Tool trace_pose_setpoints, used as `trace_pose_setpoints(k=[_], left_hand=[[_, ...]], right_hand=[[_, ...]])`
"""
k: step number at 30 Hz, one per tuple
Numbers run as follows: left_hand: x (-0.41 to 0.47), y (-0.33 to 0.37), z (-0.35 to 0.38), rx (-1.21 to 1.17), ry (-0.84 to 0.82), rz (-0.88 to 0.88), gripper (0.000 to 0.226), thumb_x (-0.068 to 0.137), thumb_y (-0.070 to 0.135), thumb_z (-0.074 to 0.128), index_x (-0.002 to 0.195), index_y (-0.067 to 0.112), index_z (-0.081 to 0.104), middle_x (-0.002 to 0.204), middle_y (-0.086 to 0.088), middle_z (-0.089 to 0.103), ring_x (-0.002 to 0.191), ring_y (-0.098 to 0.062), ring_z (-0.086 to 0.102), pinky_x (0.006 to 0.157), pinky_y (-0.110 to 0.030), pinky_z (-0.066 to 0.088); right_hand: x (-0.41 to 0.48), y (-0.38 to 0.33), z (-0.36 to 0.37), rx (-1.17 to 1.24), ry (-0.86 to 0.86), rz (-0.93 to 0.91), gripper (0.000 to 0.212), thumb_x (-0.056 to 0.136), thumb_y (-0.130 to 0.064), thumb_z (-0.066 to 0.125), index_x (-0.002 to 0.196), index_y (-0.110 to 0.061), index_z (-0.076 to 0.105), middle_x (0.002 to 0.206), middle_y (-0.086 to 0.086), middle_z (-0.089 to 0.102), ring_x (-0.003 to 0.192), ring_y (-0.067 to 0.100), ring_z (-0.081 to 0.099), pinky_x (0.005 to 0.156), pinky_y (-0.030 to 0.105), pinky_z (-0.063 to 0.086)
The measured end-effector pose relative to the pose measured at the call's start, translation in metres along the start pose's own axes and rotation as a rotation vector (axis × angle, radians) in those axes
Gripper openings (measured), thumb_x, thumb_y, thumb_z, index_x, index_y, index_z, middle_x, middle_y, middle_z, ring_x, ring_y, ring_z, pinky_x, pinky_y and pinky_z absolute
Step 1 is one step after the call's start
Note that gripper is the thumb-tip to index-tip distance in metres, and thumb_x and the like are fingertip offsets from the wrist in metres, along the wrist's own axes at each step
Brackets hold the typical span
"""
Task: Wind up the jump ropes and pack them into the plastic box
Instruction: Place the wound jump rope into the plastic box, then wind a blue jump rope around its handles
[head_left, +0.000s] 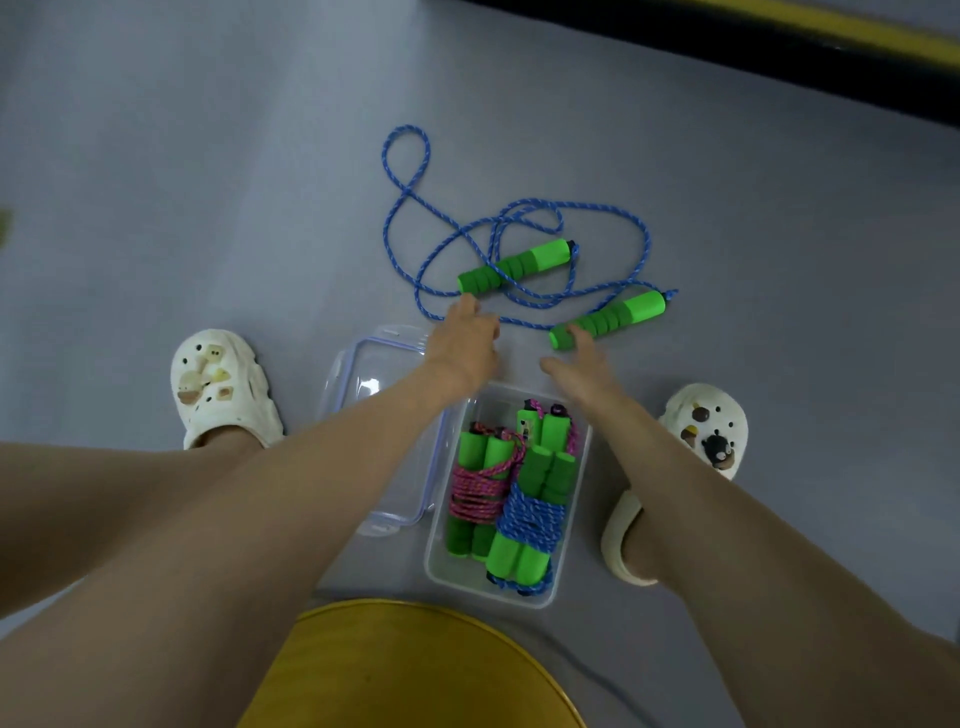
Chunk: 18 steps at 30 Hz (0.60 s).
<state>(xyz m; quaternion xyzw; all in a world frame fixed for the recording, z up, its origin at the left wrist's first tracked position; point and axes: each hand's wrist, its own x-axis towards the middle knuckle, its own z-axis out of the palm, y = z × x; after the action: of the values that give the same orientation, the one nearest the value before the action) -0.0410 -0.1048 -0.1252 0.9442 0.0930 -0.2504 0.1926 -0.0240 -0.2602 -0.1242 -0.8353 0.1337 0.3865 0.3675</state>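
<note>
**Hands at one loose rope**

One blue jump rope (647, 240) lies uncoiled on the floor beyond the plastic box (439, 569), its two green handles apart. The box holds two plainly wound bundles, one pink (475, 491) and one blue (530, 519). Both arms stretch forward. The left hand (467, 345) reaches the upper handle (519, 265) with loose fingers. The right hand (584, 364), open, touches the lower handle (613, 317).

Grey floor (208, 182) — loose blue jump rope (519, 249), plastic box (441, 571), clear lid (363, 374)
</note>
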Motion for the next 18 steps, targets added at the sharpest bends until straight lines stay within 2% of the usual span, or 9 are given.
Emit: trace_pose_setpoints(k=[3, 6, 9, 12, 15, 16, 18], left_hand=[[0.031, -0.008, 0.004, 0.001, 0.087, 0.025, 0.034, 0.089, 0.013, 0.054, 0.123, 0.008, 0.052, 0.142, -0.013, 0.031, 0.124, -0.03, 0.036, 0.098, -0.044, 0.04], [0.056, -0.015, 0.012, -0.035, 0.165, -0.009, 0.044, 0.089, 0.016, 0.057, 0.128, 0.005, 0.042, 0.135, -0.014, 0.039, 0.121, -0.032, 0.04, 0.096, -0.043, 0.038], [0.071, -0.02, 0.017, -0.066, 0.205, -0.061, 0.038, 0.089, 0.013, 0.057, 0.123, 0.006, 0.041, 0.126, -0.014, 0.047, 0.114, -0.032, 0.046, 0.09, -0.041, 0.038], [0.078, -0.025, 0.015, 0.02, 0.213, -0.071, 0.042, 0.088, 0.012, 0.062, 0.122, 0.003, 0.04, 0.122, -0.016, 0.049, 0.11, -0.032, 0.048, 0.085, -0.039, 0.038], [0.074, -0.027, 0.008, 0.016, 0.148, -0.072, 0.043, 0.085, 0.01, 0.065, 0.12, -0.001, 0.044, 0.122, -0.018, 0.045, 0.11, -0.033, 0.047, 0.077, -0.037, 0.039], [0.07, -0.027, 0.003, -0.012, 0.129, -0.086, 0.041, 0.084, 0.011, 0.065, 0.118, -0.001, 0.047, 0.121, -0.018, 0.043, 0.109, -0.033, 0.047, 0.074, -0.036, 0.038], [0.062, -0.026, -0.012, -0.071, 0.109, -0.129, 0.035, 0.083, 0.016, 0.065, 0.112, -0.001, 0.053, 0.121, -0.017, 0.04, 0.103, -0.033, 0.048, 0.072, -0.035, 0.038]], right_hand=[[0.03, 0.0, 0.005, 0.11, -0.004, 0.049, 0.071, 0.091, -0.027, 0.056, 0.15, -0.03, 0.017, 0.151, 0.011, 0.031, 0.138, 0.03, 0.03, 0.112, 0.041, 0.028], [0.057, 0.004, 0.008, 0.142, -0.003, 0.094, 0.072, 0.089, -0.042, 0.057, 0.149, -0.037, 0.017, 0.153, 0.011, 0.027, 0.141, 0.031, 0.023, 0.113, 0.047, 0.028], [0.074, 0.011, 0.01, 0.118, 0.018, 0.194, 0.065, 0.087, -0.051, 0.055, 0.145, -0.042, 0.026, 0.147, 0.018, 0.018, 0.134, 0.034, 0.027, 0.111, 0.046, 0.031], [0.078, 0.011, 0.009, 0.134, 0.127, 0.16, 0.046, 0.09, -0.039, 0.055, 0.134, -0.026, 0.049, 0.136, 0.017, 0.036, 0.126, 0.032, 0.037, 0.108, 0.036, 0.035], [0.067, 0.011, 0.003, 0.12, 0.26, 0.09, 0.028, 0.092, -0.029, 0.057, 0.116, -0.016, 0.063, 0.114, 0.01, 0.059, 0.115, 0.025, 0.05, 0.091, 0.027, 0.042], [0.062, 0.01, -0.001, 0.149, 0.288, 0.094, 0.021, 0.091, -0.024, 0.059, 0.109, -0.015, 0.065, 0.107, 0.006, 0.06, 0.107, 0.023, 0.055, 0.085, 0.026, 0.043], [0.052, 0.002, -0.009, 0.328, 0.286, 0.145, 0.011, 0.089, -0.008, 0.059, 0.093, -0.016, 0.065, 0.1, 0.007, 0.062, 0.091, 0.022, 0.06, 0.079, 0.033, 0.052]])
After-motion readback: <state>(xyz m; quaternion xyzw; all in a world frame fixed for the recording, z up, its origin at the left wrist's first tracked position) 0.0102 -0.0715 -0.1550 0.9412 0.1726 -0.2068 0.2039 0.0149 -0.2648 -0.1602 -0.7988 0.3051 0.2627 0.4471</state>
